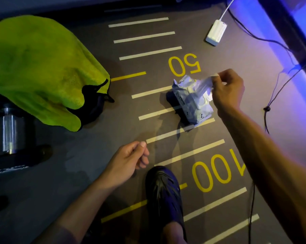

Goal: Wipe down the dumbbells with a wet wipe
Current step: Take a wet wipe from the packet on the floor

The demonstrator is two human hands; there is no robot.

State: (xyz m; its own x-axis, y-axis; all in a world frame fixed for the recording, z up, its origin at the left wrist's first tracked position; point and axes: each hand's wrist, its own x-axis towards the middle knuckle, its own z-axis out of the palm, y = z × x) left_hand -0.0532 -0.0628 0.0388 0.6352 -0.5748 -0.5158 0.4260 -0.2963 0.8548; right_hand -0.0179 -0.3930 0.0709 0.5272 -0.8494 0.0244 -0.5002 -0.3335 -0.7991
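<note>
While the right hand (227, 90) pinches a wipe (206, 83) between thumb and fingertips, the wipe stretches up out of the pack (192, 101), which lies on the floor (113, 164) across the white lines. Left hand (129, 162) — fingers loosely curled, holding nothing — hovers nearer the shoe (164, 194). Dumbbell (9, 132) lies at far left, well apart, beside a green towel (38, 67).

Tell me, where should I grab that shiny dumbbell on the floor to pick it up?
Grab the dumbbell by its shiny metal bar, the narrow middle between the dark weights. Come down from above and curl your fingers round it. It lies flat on the floor, so the top of the bar is open, and the bar is slimmer than the weights. The green towel lies beside it, off the bar.
</note>
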